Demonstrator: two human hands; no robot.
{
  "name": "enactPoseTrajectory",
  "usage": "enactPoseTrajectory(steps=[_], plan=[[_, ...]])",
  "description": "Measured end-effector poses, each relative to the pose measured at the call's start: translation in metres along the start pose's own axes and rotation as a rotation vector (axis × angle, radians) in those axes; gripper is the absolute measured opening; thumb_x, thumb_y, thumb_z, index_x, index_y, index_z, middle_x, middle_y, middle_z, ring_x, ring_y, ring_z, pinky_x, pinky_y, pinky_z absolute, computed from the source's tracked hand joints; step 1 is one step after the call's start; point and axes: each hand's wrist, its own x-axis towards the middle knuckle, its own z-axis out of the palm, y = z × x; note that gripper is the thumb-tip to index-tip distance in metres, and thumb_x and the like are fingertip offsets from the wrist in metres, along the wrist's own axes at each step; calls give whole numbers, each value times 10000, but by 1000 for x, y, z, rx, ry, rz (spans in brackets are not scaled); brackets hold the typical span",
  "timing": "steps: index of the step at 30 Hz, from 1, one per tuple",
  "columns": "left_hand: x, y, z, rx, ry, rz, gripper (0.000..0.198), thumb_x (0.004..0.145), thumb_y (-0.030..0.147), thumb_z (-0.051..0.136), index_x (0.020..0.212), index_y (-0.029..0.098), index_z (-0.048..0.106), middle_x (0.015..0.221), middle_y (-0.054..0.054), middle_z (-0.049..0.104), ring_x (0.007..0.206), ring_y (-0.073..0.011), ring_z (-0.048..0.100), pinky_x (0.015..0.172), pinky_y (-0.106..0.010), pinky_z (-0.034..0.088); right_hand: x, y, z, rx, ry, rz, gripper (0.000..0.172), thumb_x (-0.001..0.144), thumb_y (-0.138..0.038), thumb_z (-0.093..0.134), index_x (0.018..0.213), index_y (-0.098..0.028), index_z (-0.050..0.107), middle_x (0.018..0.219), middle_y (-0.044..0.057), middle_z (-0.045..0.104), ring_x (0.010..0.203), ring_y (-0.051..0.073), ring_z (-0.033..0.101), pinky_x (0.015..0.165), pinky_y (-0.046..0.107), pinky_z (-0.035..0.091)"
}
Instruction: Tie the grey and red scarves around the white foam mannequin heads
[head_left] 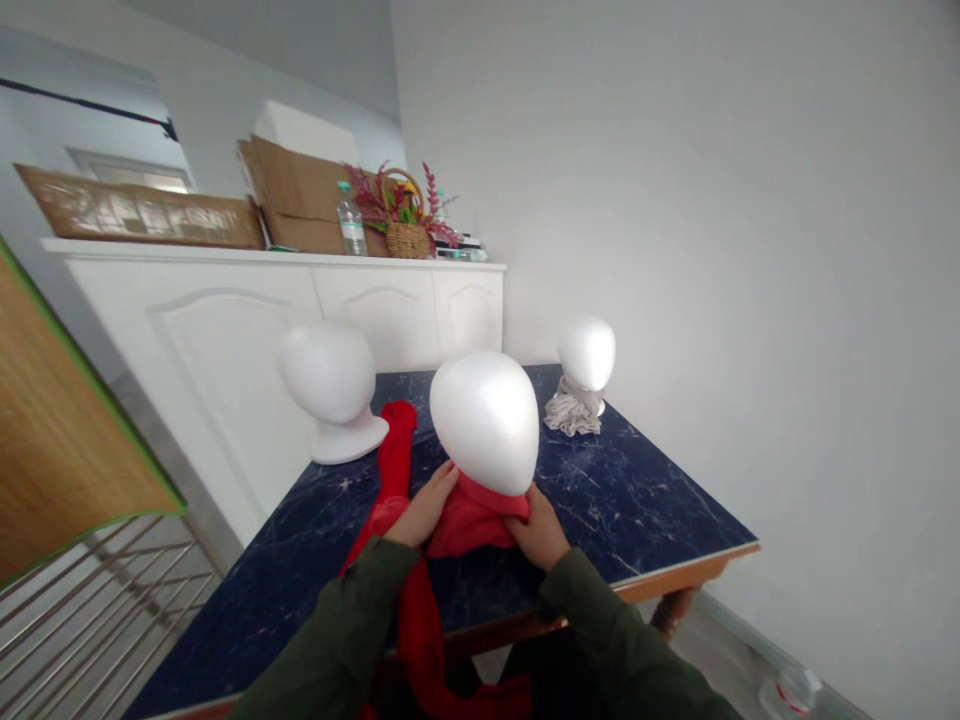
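A white foam mannequin head (485, 422) stands in the middle of the dark blue marbled table (645, 490), with a red cloth (474, 520) gathered around its base. My left hand (424, 507) presses on the cloth at the head's near left, and my right hand (538, 528) pinches its near right edge. One length of the red cloth (396, 450) runs up the table to the left, and another (420, 630) hangs over the near edge. A second foam head (328, 375) stands bare at the left, and a third (587, 353) stands at the back with a crumpled white cloth (574, 410) around its base.
Behind the table stands a white cabinet (225, 370) holding cardboard boxes (296, 195), a plastic water bottle (351, 222) and a wicker basket of artificial flowers (405, 235). A white wall (712, 250) rises on the right, and a metal railing (97, 610) runs at the lower left.
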Motion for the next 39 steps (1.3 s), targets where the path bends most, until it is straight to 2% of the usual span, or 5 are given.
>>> enactPoseTrajectory(steps=[10,17,22,30,39], plan=[[52,68,107,-38,-353,398,783,724,413,578,1360,161,198,1370,-126,316,1257,-255,292,1065,-429,195,23,62,-86,-112,278,3,291,706,-235,510,973,-142,580,952,107,602,897,234,534,816,365,413],[129,49,248,68,-320,378,1183,390,318,791,1355,85,148,1308,-213,268,1241,-340,256,1037,-475,206,72,152,-157,-454,453,147,534,759,-263,414,1256,-75,369,1078,174,530,996,280,495,862,424,382],[154,29,281,163,-281,497,970,531,206,685,1348,107,171,1321,-173,334,1229,-280,325,1038,-427,250,89,186,-163,-500,405,150,530,732,-278,464,1221,-80,411,1031,163,558,976,284,510,862,414,387],[128,18,227,618,-235,224,901,521,264,676,1290,28,271,1288,-240,388,1209,-323,362,995,-422,307,81,182,-170,-370,363,191,854,617,-545,589,1298,-104,322,1155,153,520,1077,305,468,932,434,341],[38,0,0,1015,-189,20,742,660,522,483,1227,49,411,1267,-182,448,1194,-290,394,1013,-360,285,16,173,-182,-203,403,352,736,732,-579,418,1266,-74,373,1242,197,451,1147,294,427,951,424,332]])
